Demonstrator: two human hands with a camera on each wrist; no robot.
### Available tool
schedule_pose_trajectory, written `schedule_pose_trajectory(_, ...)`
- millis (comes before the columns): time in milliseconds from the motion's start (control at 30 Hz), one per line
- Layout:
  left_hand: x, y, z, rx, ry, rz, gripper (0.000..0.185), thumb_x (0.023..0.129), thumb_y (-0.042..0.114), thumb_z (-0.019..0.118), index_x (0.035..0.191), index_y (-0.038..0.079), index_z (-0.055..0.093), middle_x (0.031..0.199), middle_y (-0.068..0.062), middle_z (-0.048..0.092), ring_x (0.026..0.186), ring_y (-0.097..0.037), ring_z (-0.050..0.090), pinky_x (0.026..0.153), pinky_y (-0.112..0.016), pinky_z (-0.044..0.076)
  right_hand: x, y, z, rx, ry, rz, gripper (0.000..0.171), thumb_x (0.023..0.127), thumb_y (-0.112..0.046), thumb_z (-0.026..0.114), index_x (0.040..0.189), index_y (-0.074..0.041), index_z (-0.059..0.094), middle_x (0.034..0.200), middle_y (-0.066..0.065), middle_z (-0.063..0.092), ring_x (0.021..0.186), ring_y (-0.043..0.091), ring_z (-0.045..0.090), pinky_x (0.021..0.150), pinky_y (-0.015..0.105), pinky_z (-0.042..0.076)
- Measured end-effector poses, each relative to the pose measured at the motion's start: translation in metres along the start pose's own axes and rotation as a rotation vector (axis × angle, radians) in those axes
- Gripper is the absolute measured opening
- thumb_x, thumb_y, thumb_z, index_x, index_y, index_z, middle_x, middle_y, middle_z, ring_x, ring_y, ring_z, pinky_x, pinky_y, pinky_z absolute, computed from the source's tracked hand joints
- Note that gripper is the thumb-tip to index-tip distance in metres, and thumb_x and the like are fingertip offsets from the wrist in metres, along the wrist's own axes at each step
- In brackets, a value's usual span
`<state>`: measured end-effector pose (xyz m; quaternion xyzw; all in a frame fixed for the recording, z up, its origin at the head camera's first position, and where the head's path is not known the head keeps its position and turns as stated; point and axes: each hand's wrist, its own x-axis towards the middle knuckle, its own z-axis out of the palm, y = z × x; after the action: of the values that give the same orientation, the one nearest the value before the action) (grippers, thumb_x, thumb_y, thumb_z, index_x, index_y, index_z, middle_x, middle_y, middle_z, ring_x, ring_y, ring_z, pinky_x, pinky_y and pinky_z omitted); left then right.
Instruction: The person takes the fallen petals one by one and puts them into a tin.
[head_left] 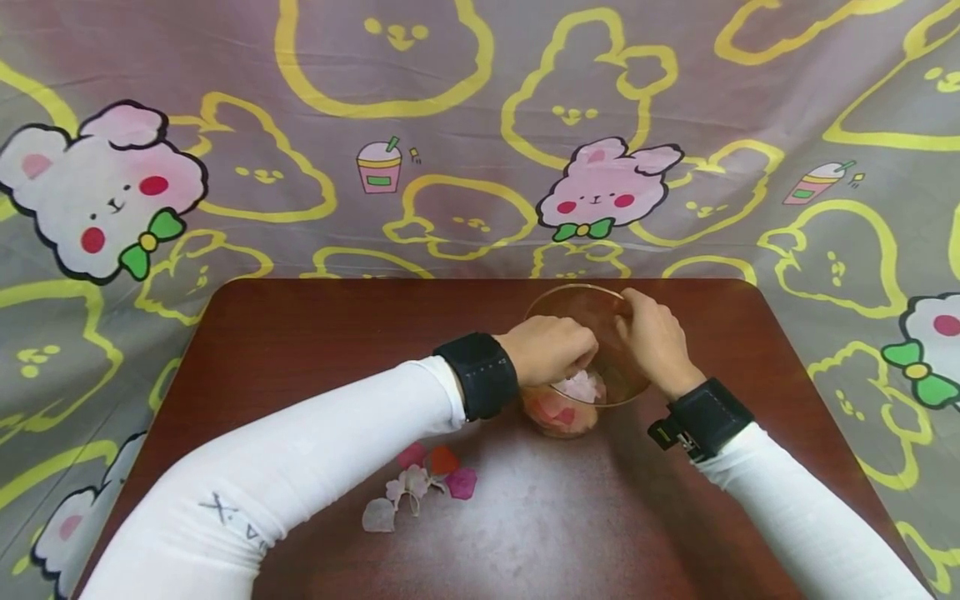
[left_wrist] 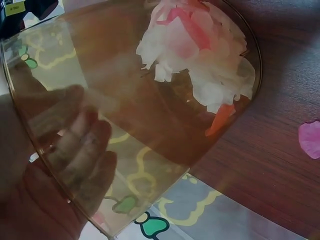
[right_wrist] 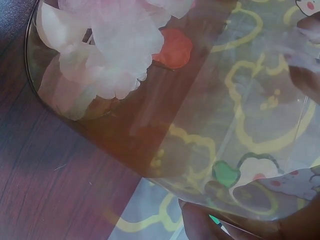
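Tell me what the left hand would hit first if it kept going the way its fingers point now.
Probably the petals inside the glass bowl; the left hand already reaches down into it.

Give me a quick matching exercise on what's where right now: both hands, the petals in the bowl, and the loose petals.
Things:
1. left hand
2. right hand
3. white and pink petals
4. loose petals

Places:
A. on the table in front of the glass bowl
B. at the bowl's bottom
C. reaching into the bowl
D. gripping the bowl's rim

Pairs: 1-C, 2-D, 3-B, 4-A
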<state>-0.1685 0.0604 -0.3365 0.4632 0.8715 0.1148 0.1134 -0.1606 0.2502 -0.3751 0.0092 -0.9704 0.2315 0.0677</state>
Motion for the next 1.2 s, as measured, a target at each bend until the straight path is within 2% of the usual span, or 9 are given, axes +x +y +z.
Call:
schedule_pose_trajectory(67, 0.000, 0.000, 0.000, 0.006, -0.019, -0.005, 0.005, 0.094, 0.015, 0.070, 0.091, 0.011, 0.069, 0.073, 0.002, 0.052, 0.075, -0.014, 0.052, 0.065, -0.022, 0.037, 0.000, 0.000, 0.000, -0.001, -0.007, 0.003, 0.012, 0.098, -0.008, 0.060, 0.108, -0.002, 0.062, 0.095, 0.022, 0.070, 0.077, 0.038, 0.065, 0.059, 0.048, 0.048)
schedule_pose_trajectory(233, 0.000, -0.001, -0.002, -0.011, -0.030, -0.018, 0.015, 0.092, 0.023, 0.074, 0.101, 0.011, 0.070, 0.087, -0.001, 0.063, 0.084, -0.015, 0.057, 0.072, -0.024, 0.043, 0.000, 0.001, -0.001, -0.013, -0.012, 0.009, 0.014, 0.098, -0.007, 0.060, 0.110, -0.001, 0.062, 0.097, 0.023, 0.070, 0.079, 0.041, 0.066, 0.060, 0.050, 0.049)
schedule_pose_trajectory(433, -0.001, -0.007, -0.011, -0.018, 0.072, -0.016, 0.010, 0.095, 0.021, 0.069, 0.100, 0.012, 0.071, 0.096, 0.001, 0.068, 0.091, -0.014, 0.060, 0.081, -0.029, 0.050, 0.001, 0.002, 0.000, -0.017, -0.009, 0.013, 0.015, 0.098, -0.006, 0.060, 0.111, -0.001, 0.062, 0.099, 0.023, 0.071, 0.080, 0.041, 0.067, 0.061, 0.050, 0.050)
schedule_pose_trajectory(567, -0.005, -0.017, -0.020, -0.002, 0.157, -0.047, 0.013, 0.098, 0.023, 0.065, 0.104, 0.013, 0.070, 0.101, -0.001, 0.068, 0.094, -0.015, 0.061, 0.085, -0.032, 0.052, 0.002, 0.003, 0.000, -0.026, -0.008, 0.018, 0.015, 0.098, -0.006, 0.060, 0.111, 0.000, 0.062, 0.097, 0.023, 0.071, 0.078, 0.040, 0.067, 0.060, 0.049, 0.049)
schedule_pose_trajectory(700, -0.013, -0.038, -0.022, -0.031, 0.256, -0.129, 0.014, 0.100, 0.023, 0.062, 0.105, 0.013, 0.069, 0.102, -0.002, 0.069, 0.093, -0.017, 0.061, 0.083, -0.035, 0.053, 0.002, 0.003, 0.001, -0.031, -0.012, 0.020, 0.016, 0.098, -0.007, 0.060, 0.112, 0.000, 0.062, 0.098, 0.023, 0.071, 0.079, 0.041, 0.067, 0.061, 0.049, 0.049)
schedule_pose_trajectory(833, -0.025, -0.070, -0.018, -0.064, 0.326, -0.247, 0.014, 0.099, 0.021, 0.061, 0.104, 0.011, 0.069, 0.104, -0.004, 0.069, 0.096, -0.020, 0.063, 0.085, -0.039, 0.053, 0.002, 0.002, 0.001, -0.030, -0.020, 0.027, 0.019, 0.098, -0.007, 0.059, 0.115, 0.000, 0.063, 0.105, 0.023, 0.072, 0.084, 0.043, 0.068, 0.062, 0.051, 0.050)
schedule_pose_trajectory(1000, -0.042, -0.108, -0.006, -0.079, 0.317, -0.377, 0.018, 0.099, 0.021, 0.060, 0.108, 0.008, 0.068, 0.108, -0.009, 0.070, 0.097, -0.024, 0.064, 0.086, -0.043, 0.053, 0.001, 0.001, 0.001, -0.024, -0.018, 0.024, 0.019, 0.098, -0.007, 0.059, 0.115, -0.001, 0.063, 0.105, 0.023, 0.073, 0.084, 0.042, 0.068, 0.061, 0.050, 0.049)
schedule_pose_trajectory(1200, -0.062, -0.132, 0.016, -0.094, 0.274, -0.474, 0.020, 0.099, 0.020, 0.061, 0.111, 0.006, 0.068, 0.112, -0.012, 0.070, 0.102, -0.027, 0.065, 0.089, -0.044, 0.053, 0.001, -0.001, -0.001, -0.010, -0.013, 0.007, 0.016, 0.097, -0.006, 0.060, 0.111, 0.000, 0.064, 0.106, 0.023, 0.073, 0.084, 0.041, 0.068, 0.062, 0.049, 0.048)
